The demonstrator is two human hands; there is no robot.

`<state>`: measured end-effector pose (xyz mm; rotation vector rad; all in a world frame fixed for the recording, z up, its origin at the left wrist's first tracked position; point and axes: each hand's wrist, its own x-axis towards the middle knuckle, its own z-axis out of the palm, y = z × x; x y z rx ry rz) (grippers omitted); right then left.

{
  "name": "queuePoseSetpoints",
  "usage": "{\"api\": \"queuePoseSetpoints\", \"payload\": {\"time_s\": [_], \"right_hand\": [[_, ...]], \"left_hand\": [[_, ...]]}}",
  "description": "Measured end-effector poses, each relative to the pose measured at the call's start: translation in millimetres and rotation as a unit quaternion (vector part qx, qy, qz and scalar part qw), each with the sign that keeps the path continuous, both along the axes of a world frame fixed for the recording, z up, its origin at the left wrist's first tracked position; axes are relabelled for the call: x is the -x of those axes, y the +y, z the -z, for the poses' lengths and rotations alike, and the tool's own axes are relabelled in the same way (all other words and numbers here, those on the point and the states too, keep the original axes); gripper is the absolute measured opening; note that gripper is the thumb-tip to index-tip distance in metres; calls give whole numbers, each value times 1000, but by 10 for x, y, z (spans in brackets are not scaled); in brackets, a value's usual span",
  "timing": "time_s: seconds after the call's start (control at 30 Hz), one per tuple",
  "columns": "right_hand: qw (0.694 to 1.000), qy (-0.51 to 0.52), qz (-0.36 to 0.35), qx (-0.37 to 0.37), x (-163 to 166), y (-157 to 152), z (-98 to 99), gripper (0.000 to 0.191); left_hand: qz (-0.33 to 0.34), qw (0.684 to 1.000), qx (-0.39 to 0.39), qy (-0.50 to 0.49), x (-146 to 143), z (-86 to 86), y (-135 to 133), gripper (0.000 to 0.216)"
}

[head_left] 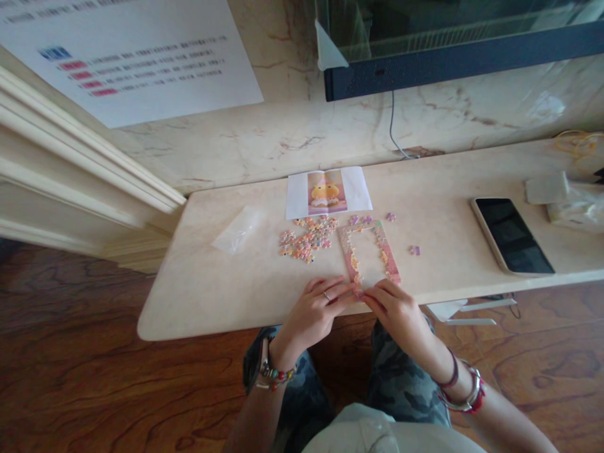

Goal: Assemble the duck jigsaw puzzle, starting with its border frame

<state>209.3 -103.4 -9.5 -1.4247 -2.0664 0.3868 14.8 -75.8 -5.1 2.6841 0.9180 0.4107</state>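
Observation:
A partly built jigsaw frame, pink and pastel, lies on the marble shelf near its front edge. My left hand and my right hand meet at the frame's near edge, fingers pinched together on a small puzzle piece that I can barely make out. A heap of loose puzzle pieces lies just left of the frame. Behind it a reference picture sheet shows a yellow figure on pink.
A clear plastic bag lies at the left. Stray pieces sit right of the frame. A dark phone and crumpled wrapping are at the right. A black-framed screen and a cable stand behind.

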Motion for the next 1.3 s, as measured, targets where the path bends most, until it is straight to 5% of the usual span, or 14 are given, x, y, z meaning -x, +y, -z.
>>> {"api": "queuePoseSetpoints", "payload": {"time_s": [0.3,0.47,0.6,0.77,0.93,1.3], "right_hand": [[998,-47,-28,-39,-13,-59,94,25],[998,-4,-60,-21,-120,-20,-13,23],[997,65,-14,-45,-384,330,-199,19],[996,-69,-60,-12,-612,1144,-350,19],[979,-173,-103,30,-426,1756,-353,18],[970,-204,-114,62,-354,1894,-299,16]], "left_hand": [[-6,1000,-18,-9,-3,18,-1,44],[-19,999,-18,-21,-49,-17,8,41],[-24,998,1,-55,-128,-51,21,30],[-61,993,-4,-102,-208,-85,22,27],[-108,985,-53,-124,-192,-95,28,31],[-106,990,-49,-74,-119,-30,-19,32]]}}
